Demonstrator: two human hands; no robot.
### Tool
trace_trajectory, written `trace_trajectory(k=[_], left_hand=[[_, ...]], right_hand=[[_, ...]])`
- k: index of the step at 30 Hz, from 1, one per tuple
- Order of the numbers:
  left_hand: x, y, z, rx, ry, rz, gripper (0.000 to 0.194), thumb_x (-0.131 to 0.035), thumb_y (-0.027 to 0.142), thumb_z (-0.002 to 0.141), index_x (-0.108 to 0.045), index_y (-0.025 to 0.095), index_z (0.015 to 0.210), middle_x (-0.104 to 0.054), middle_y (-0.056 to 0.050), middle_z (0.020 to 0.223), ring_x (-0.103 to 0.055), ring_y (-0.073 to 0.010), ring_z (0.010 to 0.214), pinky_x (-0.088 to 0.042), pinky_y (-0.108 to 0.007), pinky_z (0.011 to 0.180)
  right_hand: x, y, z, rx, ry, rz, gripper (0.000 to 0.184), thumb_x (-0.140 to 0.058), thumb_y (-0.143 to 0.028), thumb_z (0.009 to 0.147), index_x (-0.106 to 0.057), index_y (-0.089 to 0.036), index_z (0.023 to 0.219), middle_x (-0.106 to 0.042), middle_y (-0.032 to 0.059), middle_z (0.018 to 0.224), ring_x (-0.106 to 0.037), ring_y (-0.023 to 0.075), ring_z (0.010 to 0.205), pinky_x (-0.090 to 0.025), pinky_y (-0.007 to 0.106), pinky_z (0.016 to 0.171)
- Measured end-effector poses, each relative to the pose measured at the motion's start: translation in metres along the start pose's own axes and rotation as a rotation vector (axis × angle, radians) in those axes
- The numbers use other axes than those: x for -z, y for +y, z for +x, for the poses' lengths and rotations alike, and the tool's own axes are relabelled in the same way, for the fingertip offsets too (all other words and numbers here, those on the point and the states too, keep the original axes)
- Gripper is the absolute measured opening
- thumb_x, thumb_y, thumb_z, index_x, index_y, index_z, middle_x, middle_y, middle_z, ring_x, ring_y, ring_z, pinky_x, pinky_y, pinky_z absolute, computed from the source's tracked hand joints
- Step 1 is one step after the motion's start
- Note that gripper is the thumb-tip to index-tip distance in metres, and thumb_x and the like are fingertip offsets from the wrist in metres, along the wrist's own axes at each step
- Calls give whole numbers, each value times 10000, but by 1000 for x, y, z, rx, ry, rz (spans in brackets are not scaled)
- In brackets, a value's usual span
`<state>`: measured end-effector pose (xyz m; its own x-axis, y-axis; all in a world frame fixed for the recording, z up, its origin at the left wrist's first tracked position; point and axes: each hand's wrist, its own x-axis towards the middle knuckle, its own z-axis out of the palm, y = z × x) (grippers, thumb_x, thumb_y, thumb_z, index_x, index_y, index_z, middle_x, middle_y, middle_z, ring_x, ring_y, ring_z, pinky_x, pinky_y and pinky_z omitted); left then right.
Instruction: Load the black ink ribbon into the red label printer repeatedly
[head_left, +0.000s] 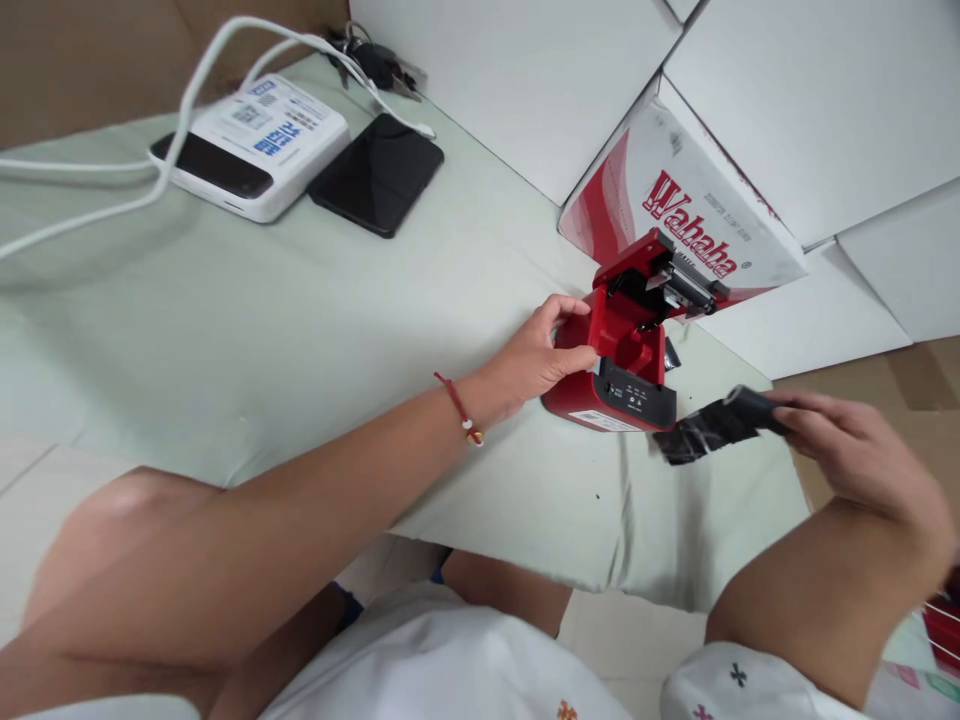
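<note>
The boxy red plastic device (626, 345) is open, left hand (541, 358) gripping it, right hand (862, 450) holding a partly unwound black roll (712, 425) outside.

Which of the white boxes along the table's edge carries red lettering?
The box directly behind the open red device: its face reads "Wahaha" in large red letters, while the visible faces of the other boxes are plain white.
</note>
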<state>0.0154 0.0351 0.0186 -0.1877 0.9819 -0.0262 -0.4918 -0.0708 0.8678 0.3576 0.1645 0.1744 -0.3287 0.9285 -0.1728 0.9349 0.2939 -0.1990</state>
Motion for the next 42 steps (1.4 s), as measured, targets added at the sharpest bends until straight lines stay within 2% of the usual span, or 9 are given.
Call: trace_trajectory(k=[5, 14, 22, 27, 30, 32, 36, 39, 42], left_hand=[[0, -2, 1, -12, 14, 20, 536, -739, 245, 688, -575, 244, 1198, -623, -75, 1430, -537, -273, 1432, -454, -433, 1205], [-1, -1, 2, 1, 17, -6, 534, -747, 227, 689, -571, 242, 1193, -645, -72, 1379, -533, -283, 1432, -451, -447, 1221], [-1, -1, 2, 9, 7, 2, 546, -745, 212, 686, -565, 244, 1201, -591, -90, 1434, -531, -268, 1425, -448, -439, 1226], [-1, -2, 3, 10, 9, 2, 553, -747, 220, 684, -564, 247, 1205, -594, -82, 1419, -531, -262, 1414, -452, -427, 1211], [-1, -3, 3, 2, 1, 9, 544, -740, 223, 687, -566, 249, 1202, -594, -76, 1413, -532, -256, 1404, -446, -424, 1208], [-1, -3, 3, -10, 6, 18, 535, -734, 226, 687, -569, 245, 1196, -585, -81, 1419, -533, -253, 1400, -449, -415, 1196], [-1, -2, 2, -13, 9, 12, 520, -731, 231, 684, -567, 245, 1177, -602, -75, 1418, -540, -258, 1400, -454, -410, 1185], [-1, -1, 1, -14, 3, 16, 504, -742, 245, 691, -567, 243, 1164, -624, -69, 1401, -550, -264, 1387, -441, -431, 1204], [-1, 0, 0, -30, -2, 16, 507, -733, 246, 693, -565, 239, 1171, -624, -70, 1387, -562, -257, 1364, -443, -431, 1203]], right_hand=[[-58, -22, 32, -141, -219, 87, 482, -660, -555, 799, -853, -207, 1071, -802, 76, 958, -650, 220, 837, -523, 343, 786], [-76, -43, 78, -160, 269, 23, 493, -665, -496, 828, -853, -166, 1143, -813, 128, 965, -650, 227, 753, -527, 389, 792], [-105, -46, 118, -154, 173, 4, 439, -748, -355, 741, -853, -159, 1120, -829, 171, 1115, -714, 293, 986, -503, 391, 890], [-89, -52, 100, -139, 189, 166, 548, -754, -422, 722, -820, -141, 1188, -810, 139, 1059, -620, 212, 804, -456, 355, 746], [-56, -53, 64, -78, 221, 363, 607, -795, -536, 724, -784, -222, 1244, -746, 62, 914, -477, 162, 666, -372, 344, 638], [-30, -49, 36, 6, 268, 556, 452, -878, -474, 703, -792, -281, 1102, -691, 53, 855, -401, 147, 617, -348, 367, 615], [4, -47, -5, 170, 232, 745, 347, -893, -612, 677, -788, -328, 847, -707, 107, 883, -577, 232, 657, -483, 439, 604], [-2, -65, -9, 237, 2, 564, 421, -960, -601, 624, -840, -292, 882, -761, 111, 880, -714, 307, 804, -587, 459, 691], [-26, -99, 5, 280, -98, 362, 505, -897, -550, 783, -850, -283, 1209, -799, 71, 993, -735, 256, 858, -610, 400, 766]])
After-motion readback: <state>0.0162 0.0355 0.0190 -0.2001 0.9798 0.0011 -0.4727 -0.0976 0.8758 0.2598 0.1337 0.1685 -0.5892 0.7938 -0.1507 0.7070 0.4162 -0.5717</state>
